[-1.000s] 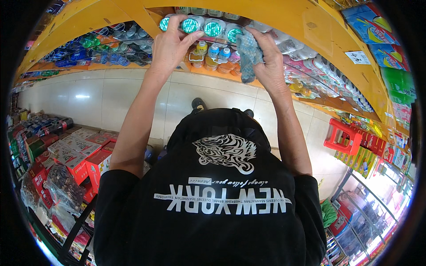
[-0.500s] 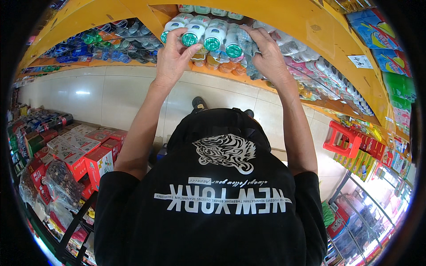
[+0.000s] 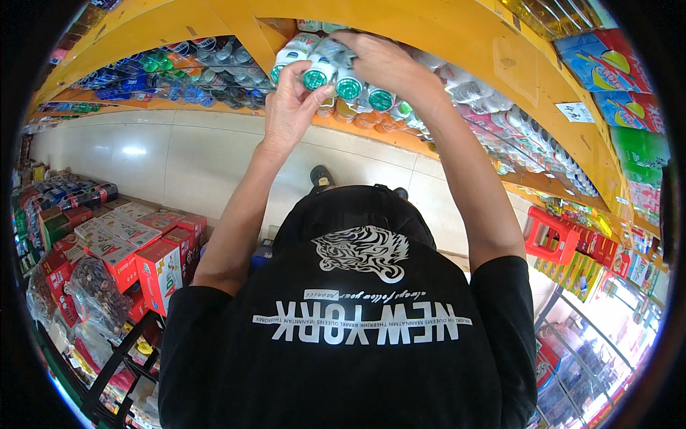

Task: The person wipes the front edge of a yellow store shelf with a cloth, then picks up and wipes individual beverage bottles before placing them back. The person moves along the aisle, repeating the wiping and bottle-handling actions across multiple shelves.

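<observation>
A row of clear plastic bottles with green caps (image 3: 336,77) is gripped on the yellow shelf (image 3: 457,32) by the left hand (image 3: 291,107) and right hand (image 3: 382,61), both closed around it.

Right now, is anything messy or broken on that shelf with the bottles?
Nothing looks broken or spilled. The left hand and right hand are on a cluster of green-capped bottles at the yellow shelf. The other bottles lie in neat rows with caps facing out.
</observation>
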Motion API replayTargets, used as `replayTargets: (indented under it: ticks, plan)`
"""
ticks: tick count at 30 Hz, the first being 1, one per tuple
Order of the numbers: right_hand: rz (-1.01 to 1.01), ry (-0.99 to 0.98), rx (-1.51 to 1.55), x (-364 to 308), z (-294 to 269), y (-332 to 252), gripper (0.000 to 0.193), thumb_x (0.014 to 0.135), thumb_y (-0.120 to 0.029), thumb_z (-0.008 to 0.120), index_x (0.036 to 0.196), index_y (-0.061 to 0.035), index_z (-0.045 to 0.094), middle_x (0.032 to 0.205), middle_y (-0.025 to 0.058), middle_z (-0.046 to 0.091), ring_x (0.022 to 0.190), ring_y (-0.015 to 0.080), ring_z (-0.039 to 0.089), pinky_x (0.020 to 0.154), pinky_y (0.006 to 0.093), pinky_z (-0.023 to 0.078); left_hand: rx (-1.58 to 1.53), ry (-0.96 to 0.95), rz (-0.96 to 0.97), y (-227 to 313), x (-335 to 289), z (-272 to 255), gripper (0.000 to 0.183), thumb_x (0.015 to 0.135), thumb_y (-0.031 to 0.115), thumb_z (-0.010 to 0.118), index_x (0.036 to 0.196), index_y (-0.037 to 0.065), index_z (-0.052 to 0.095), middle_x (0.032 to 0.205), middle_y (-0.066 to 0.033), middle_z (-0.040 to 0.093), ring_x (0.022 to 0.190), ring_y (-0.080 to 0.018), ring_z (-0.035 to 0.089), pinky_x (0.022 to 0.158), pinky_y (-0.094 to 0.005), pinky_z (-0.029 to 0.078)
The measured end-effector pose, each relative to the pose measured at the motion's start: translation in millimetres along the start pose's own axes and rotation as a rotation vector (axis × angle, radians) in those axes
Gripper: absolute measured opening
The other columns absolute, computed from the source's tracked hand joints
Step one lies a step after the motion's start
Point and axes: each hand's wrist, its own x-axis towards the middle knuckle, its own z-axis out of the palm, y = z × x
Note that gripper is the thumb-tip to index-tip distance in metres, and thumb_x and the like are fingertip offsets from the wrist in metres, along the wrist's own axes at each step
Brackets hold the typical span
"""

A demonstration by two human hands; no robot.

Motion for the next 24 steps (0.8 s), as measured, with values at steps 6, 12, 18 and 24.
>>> replayTargets:
  ticks: [6,12,18,24]
  plan:
    - [-0.101,0.061,0.159,59.2,38.4,-3.1,0.058,0.075,0.006,0.047,0.129,-0.0111,0.058,0.130,0.0159,0.058,0.115,0.0306,0.057,0.101,0.0353,0.042,0.128,-0.005,-0.047,18.6,-0.6,-2.9,0.047,0.083,0.018,0.076,0.117,0.006,0.046,0.074,-0.0071,0.067,0.066,-0.0113,0.065,0.060,-0.0260,0.052]
    - [-0.023,0.094,0.212,62.9,35.6,1.5,0.059,0.076,0.006,0.046,0.130,-0.0154,0.059,0.128,0.0158,0.059,0.113,0.0283,0.058,0.099,0.0334,0.043,0.091,0.011,-0.010,13.8,0.0,-0.6,0.047,0.082,0.018,0.077,0.117,0.008,0.047,0.072,-0.0060,0.065,0.062,-0.0120,0.063,0.058,-0.0261,0.051]
    - [0.030,0.142,0.072,25.3,-5.2,0.3,0.061,0.076,0.006,0.046,0.130,-0.0170,0.059,0.128,0.0156,0.059,0.112,0.0271,0.059,0.098,0.0326,0.044,0.121,0.017,0.004,16.9,6.7,-0.6,0.046,0.082,0.020,0.077,0.117,0.008,0.048,0.067,-0.0051,0.064,0.060,-0.0104,0.061,0.057,-0.0258,0.051]
    - [0.151,0.027,0.130,-17.2,-26.6,0.2,0.062,0.076,0.007,0.045,0.130,-0.0187,0.060,0.128,0.0153,0.060,0.112,0.0259,0.059,0.097,0.0319,0.044,0.093,0.042,0.044,8.0,16.3,1.8,0.043,0.082,0.022,0.077,0.114,0.007,0.051,0.064,-0.0057,0.066,0.057,-0.0098,0.061,0.054,-0.0254,0.049]
